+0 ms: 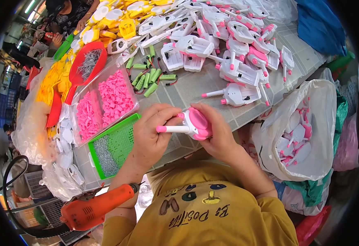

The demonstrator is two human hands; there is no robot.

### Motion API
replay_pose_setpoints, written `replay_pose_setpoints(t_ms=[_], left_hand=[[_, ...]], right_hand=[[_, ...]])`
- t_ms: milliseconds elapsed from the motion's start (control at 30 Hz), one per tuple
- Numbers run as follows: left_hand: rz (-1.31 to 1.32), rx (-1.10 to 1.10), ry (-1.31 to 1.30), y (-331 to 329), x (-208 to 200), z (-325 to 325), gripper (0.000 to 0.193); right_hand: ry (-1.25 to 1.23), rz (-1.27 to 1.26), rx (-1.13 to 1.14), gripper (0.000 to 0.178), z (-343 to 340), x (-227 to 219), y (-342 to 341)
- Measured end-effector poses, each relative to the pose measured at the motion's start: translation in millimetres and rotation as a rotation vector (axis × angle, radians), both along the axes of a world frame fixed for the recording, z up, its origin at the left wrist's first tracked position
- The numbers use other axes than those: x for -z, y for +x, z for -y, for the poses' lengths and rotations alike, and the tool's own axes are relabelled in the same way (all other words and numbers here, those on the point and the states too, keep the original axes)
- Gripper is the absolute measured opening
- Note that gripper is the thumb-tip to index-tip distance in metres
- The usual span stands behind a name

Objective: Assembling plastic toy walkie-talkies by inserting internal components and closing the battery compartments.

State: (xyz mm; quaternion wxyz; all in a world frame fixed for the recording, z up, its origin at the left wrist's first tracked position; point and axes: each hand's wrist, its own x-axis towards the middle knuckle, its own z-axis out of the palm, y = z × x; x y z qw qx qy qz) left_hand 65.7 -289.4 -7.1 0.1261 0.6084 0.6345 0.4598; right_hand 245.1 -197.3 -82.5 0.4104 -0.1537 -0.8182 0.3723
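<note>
Left hand and right hand curl snugly around a pink-and-white plastic piece, seemingly to steady it. Small pink parts lie left of the grip, probably for easy reach.

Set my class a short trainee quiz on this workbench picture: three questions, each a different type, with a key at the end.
1. True or false: the left hand and the right hand are both on the same pink-and-white plastic piece.

2. Choose one. The scoop beside the divided box of small pink parts is: A) blue; B) red; C) white.

3. Fill in the blank: the orange power tool is on the person's ____ side.

Key: 1. True. 2. B. 3. Left.
</note>
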Motion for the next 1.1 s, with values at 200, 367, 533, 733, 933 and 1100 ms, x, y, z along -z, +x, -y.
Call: replay_pose_setpoints(t_ms=[200, 367, 533, 733, 933, 1100], left_hand=[[-0.011, 0.006, -0.003, -1, -1, 3, 0.012], [-0.044, -0.008, -0.004, -1, 1, 0, 0.010], [-0.071, -0.003, -0.011, -2, 1, 0, 0.011], [-0.106, 0.108, 0.002, -21, 10, 9, 0.027], [-0.228, -0.088, 0.046, -55, 14, 31, 0.052], [-0.289, -0.716, 0.059, -111, 11, 99, 0.037]], right_hand=[[0.169, 0.060, 0.060, 0.087, 0, -12, 1], [0.216, 0.035, 0.096, 0.086, 1, -9, -1], [0.210, 0.064, 0.088, 0.085, 2, -11, 0], [-0.162, 0.072, -0.171, 0.081, 13, -7, -2], [-1.386, -0.181, -0.322, 0.084, 29, -13, -20], [-1.416, -0.214, -0.357, 0.076, 17, -16, -41]])
